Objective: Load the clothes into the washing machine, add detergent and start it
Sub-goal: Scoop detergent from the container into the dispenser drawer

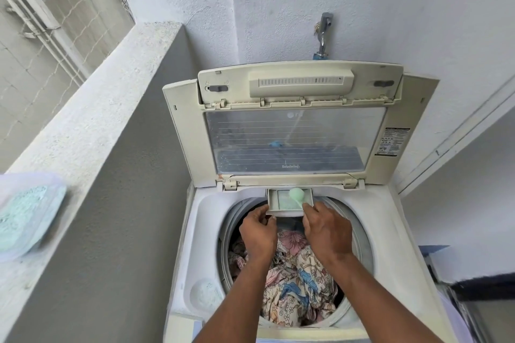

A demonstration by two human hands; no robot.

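A white top-loading washing machine (pixel 195 231) stands with its lid (pixel 289 145) raised against the wall. Floral clothes (pixel 298 281) fill the drum. At the drum's far rim a small detergent drawer (pixel 281 199) is pulled out, with pale green powder in it. My left hand (pixel 259 234) grips the drawer's front left corner. My right hand (pixel 326 231) pinches the handle of a pale green scoop (pixel 296 194), whose bowl hangs over the drawer.
A concrete ledge (pixel 92 131) runs along the left, with a clear bag of green detergent powder (pixel 25 214) lying on it. A tap (pixel 323 33) sticks out of the wall behind the machine. A window with netting is at the upper left.
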